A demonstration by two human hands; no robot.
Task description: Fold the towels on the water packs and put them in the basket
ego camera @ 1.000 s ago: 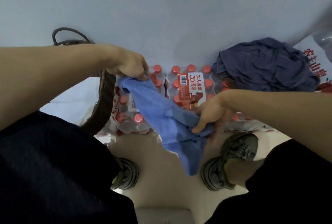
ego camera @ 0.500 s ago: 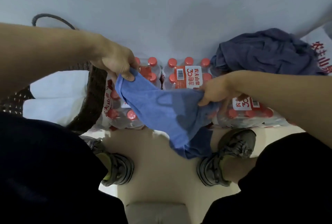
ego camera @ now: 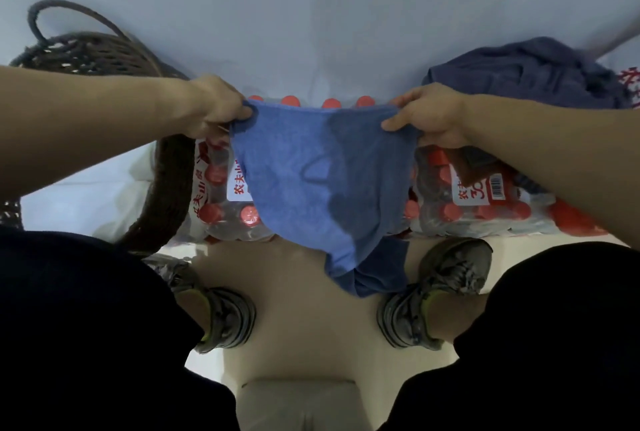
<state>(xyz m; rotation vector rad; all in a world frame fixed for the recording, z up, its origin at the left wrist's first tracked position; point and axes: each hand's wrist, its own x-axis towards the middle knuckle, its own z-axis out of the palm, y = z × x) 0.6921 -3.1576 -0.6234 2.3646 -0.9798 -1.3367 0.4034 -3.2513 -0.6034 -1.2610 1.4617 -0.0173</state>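
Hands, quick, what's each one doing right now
Left hand: closed, pinching the left top corner of the blue terry-cloth towel.
Right hand: closed, pinching the towel's right top corner.

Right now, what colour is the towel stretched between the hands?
Blue, with a darker patch toward its right side; the towel shows best in the head view.

Our left hand (ego camera: 216, 108) sits left of centre, fingers curled tight. Our right hand (ego camera: 427, 114) mirrors it right of centre, forearms reaching in from both edges.
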